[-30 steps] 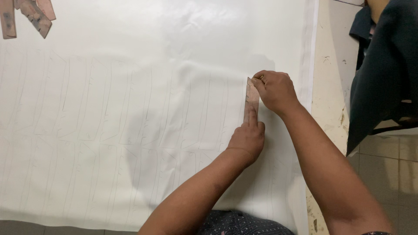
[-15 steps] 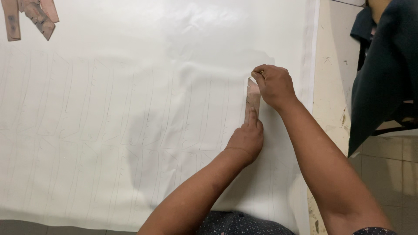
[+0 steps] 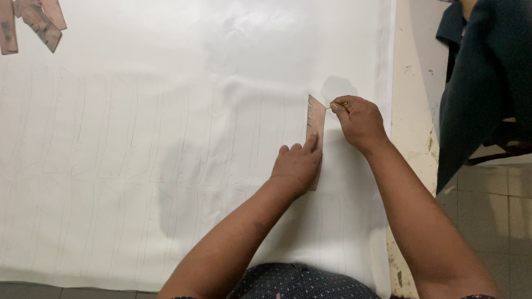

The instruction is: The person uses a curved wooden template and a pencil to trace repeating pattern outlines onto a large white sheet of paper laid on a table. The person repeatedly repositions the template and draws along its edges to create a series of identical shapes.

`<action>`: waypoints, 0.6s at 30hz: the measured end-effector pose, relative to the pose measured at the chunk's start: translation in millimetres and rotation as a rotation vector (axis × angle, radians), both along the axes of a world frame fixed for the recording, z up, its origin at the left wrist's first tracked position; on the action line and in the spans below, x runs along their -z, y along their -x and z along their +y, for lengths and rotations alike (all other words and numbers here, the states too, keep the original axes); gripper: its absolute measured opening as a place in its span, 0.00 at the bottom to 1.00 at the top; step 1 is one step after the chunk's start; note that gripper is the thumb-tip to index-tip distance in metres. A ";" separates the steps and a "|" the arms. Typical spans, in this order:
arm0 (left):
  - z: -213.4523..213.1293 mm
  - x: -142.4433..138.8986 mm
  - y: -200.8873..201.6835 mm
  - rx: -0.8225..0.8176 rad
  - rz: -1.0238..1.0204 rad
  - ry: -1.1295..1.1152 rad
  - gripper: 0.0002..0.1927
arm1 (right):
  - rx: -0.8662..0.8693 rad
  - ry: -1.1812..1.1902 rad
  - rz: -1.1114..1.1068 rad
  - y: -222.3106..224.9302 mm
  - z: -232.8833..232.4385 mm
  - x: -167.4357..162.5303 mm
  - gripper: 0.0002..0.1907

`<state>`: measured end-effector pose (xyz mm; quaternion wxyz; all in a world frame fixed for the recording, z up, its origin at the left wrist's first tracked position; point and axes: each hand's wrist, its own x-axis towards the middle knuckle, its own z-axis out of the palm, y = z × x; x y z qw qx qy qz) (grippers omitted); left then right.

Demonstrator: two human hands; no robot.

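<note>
Right of centre, my left hand (image 3: 298, 162) lies flat, fingers spread, pressing down a narrow brown cardboard template (image 3: 315, 126) with a notched top. At its 2 o'clock my right hand (image 3: 359, 120) is curled closed, pinching a thin marking tool (image 3: 336, 105) (too small to tell what kind) whose tip touches the template's upper right edge. Both rest on a white cloth (image 3: 166, 138) ruled with faint traced outlines, spread over the table (image 3: 413, 83). Far off at 10 o'clock lie more brown templates (image 3: 33, 22). At 3 o'clock hangs a dark garment (image 3: 487, 83).
</note>
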<state>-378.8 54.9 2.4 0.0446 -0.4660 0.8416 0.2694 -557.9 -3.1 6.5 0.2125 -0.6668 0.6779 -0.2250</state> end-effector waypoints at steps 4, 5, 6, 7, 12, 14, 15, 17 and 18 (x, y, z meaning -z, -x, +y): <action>-4.9 -2.7 -12.2 0.003 -0.045 -0.109 0.24 | 0.023 -0.055 -0.031 -4.8 40.5 4.6 0.12; -6.1 -2.2 -13.3 -0.001 -0.037 -0.098 0.26 | -0.020 -0.010 0.001 -6.0 56.5 5.6 0.12; -7.0 -1.3 -13.9 -0.004 -0.029 -0.087 0.29 | -0.062 0.035 0.032 -7.5 75.0 6.5 0.11; -7.5 0.1 -14.2 -0.015 -0.012 -0.080 0.27 | -0.081 0.030 0.043 -8.4 93.0 7.0 0.10; -8.8 5.6 -12.2 -0.019 -0.018 -0.102 0.26 | -0.166 0.055 -0.005 -13.4 161.1 10.1 0.08; -9.8 5.8 -13.2 -0.011 -0.030 -0.099 0.28 | -0.190 0.039 -0.013 -15.4 172.2 12.1 0.08; -9.5 5.5 -13.9 -0.007 -0.036 -0.096 0.29 | -0.191 0.050 -0.020 -15.6 175.0 12.6 0.08; -8.8 4.9 -15.1 -0.006 -0.035 -0.089 0.31 | -0.197 0.075 -0.032 -16.0 178.0 13.1 0.08; -8.6 4.6 -15.5 -0.005 -0.034 -0.085 0.33 | -0.191 0.074 -0.038 -16.4 178.0 13.3 0.08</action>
